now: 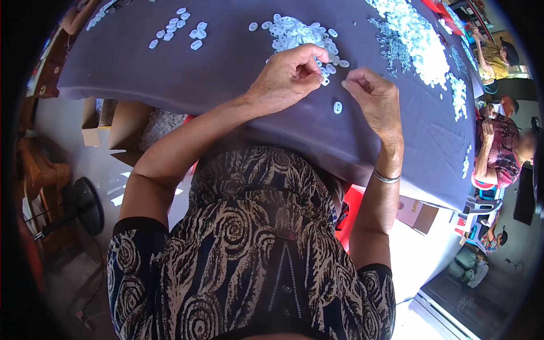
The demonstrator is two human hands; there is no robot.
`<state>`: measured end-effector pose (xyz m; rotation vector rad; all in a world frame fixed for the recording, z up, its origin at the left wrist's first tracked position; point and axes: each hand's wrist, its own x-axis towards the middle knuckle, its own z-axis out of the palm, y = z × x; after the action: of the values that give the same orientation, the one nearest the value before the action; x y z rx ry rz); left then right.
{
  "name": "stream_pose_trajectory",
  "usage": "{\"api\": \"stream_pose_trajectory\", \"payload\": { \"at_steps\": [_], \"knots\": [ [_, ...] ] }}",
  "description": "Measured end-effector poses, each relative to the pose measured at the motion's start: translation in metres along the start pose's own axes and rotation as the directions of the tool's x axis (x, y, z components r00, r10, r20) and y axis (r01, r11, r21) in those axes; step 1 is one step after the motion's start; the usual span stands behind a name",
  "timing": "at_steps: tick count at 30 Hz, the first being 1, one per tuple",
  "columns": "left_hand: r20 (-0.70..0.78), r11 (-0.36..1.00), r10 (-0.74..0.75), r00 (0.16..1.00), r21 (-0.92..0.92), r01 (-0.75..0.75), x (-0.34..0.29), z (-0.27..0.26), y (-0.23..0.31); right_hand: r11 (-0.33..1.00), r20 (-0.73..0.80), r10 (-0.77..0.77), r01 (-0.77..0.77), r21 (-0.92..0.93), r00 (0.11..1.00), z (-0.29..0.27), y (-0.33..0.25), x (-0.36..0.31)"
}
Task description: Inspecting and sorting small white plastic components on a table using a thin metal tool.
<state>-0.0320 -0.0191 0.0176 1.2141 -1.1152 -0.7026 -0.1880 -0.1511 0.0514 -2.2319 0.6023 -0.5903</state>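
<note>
My left hand [289,79] is closed in a pinch, with a small white oval piece [325,81] showing at its fingertips. Just beyond it lies a heap of similar white oval pieces [294,33], partly covered by the hand. To the right, my right hand [375,101] has its thumb and fingers pressed together; whatever may be between them is too small to make out. A single white oval piece with two dark holes [338,107] rests on the cloth between the hands, touching neither.
A dark purple-grey cloth [226,68] covers the table. Loose white oval pieces [169,36] are at the far left. Small grey metal parts [391,48] lie beside a large white heap [422,48] at right. Cardboard boxes [127,126] stand below the left edge. Other people [501,150] sit at right.
</note>
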Motion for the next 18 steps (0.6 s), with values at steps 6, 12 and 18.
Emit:
{"api": "stream_pose_trajectory", "payload": {
  "at_steps": [6, 12, 18],
  "knots": [
    [-0.014, 1.0, 0.013, 1.0, -0.023, -0.013, 0.001, 0.001, 0.001, 0.937, 0.287, 0.187, -0.083, -0.34, 0.939, -0.009, -0.004, -0.006],
    [0.013, 1.0, -0.005, 1.0, 0.006, 0.005, 0.001, -0.001, 0.0, 0.95, 0.284, 0.062, 0.031, -0.312, 0.957, 0.002, -0.011, -0.007],
    [0.008, 0.999, 0.018, 1.0, -0.035, -0.017, 0.0, -0.001, 0.002, 0.959, 0.253, 0.027, 0.047, -0.281, 0.967, 0.002, -0.014, -0.008]
  ]
}}
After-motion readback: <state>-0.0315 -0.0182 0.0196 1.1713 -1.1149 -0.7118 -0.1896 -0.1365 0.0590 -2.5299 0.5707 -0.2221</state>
